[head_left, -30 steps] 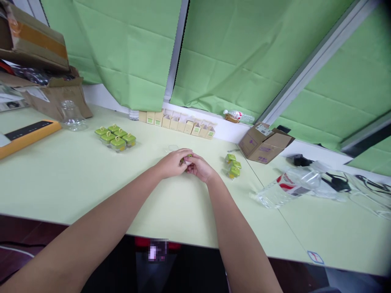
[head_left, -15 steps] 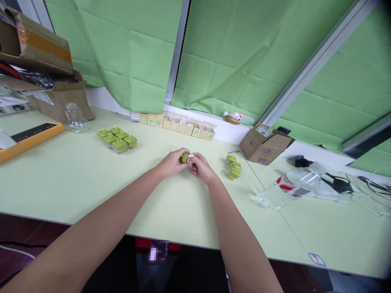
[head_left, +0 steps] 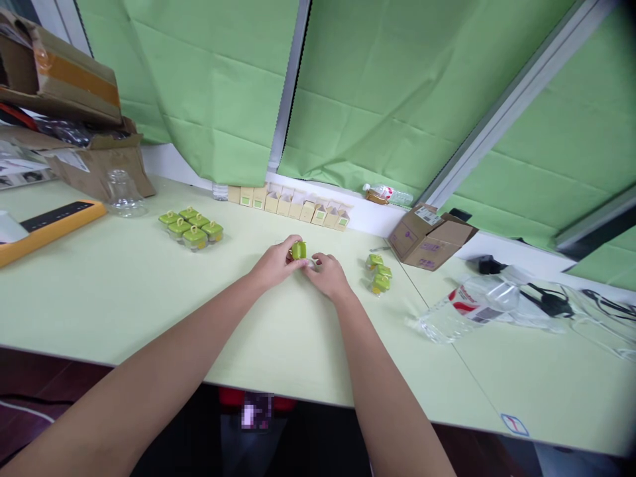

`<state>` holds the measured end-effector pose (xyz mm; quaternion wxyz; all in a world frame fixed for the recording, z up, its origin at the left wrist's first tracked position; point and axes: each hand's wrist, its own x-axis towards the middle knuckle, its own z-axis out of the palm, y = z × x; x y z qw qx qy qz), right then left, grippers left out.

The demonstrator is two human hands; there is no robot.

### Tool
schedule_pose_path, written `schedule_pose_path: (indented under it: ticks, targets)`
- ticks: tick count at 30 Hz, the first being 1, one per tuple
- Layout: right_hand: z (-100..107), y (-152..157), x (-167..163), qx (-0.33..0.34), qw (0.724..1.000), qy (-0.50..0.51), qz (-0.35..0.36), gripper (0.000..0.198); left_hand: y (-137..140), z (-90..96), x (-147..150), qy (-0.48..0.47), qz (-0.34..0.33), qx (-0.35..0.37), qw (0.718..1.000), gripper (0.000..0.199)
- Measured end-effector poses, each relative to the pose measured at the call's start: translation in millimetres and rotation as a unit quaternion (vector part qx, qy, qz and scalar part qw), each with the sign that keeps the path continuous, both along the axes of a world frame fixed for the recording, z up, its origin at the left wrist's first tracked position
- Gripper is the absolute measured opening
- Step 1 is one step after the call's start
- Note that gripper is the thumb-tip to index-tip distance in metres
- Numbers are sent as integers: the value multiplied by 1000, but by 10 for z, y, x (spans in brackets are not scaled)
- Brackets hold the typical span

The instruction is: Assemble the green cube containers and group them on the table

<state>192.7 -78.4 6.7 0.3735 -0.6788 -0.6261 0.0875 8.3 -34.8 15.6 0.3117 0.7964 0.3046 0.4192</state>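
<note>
In the middle of the table, my left hand (head_left: 272, 266) is closed around a small container whose green lid (head_left: 299, 250) faces me. My right hand (head_left: 328, 275) is just to its right, thumb and fingers pinched at a small pale piece (head_left: 311, 264) beside the container. What that piece is, I cannot make out. Several small clear containers with green lids and loop handles (head_left: 195, 237) are grouped to the left. A smaller row of the same green-lidded containers (head_left: 381, 283) stands to the right of my hands.
Small open cartons (head_left: 284, 204) line the back edge. An open cardboard box (head_left: 420, 237) and a large plastic bottle (head_left: 470, 306) are at right, with cables behind. At left are a clear jar (head_left: 125, 197), stacked boxes (head_left: 79, 76) and an orange-edged device (head_left: 59, 224).
The container has turned in my left hand, so its green lid now faces me. My right hand has shifted slightly down and right, holding the pale piece lower.
</note>
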Motion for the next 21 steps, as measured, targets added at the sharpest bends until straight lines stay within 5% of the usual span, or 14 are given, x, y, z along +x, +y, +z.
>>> schedule_pose_path:
  ticks: [6, 10, 21]
  targets:
    - [190, -4, -105, 99, 982, 155, 39, 20, -17, 16, -10, 32, 34, 13, 999, 46]
    - [187, 18, -209, 70, 968, 222, 90, 16, -36, 20, -4, 57, 11, 36, 998, 40]
    - [140, 55, -224, 14, 951, 296, 84, 14, -49, -10, 12, 158, 43, 154, 975, 48]
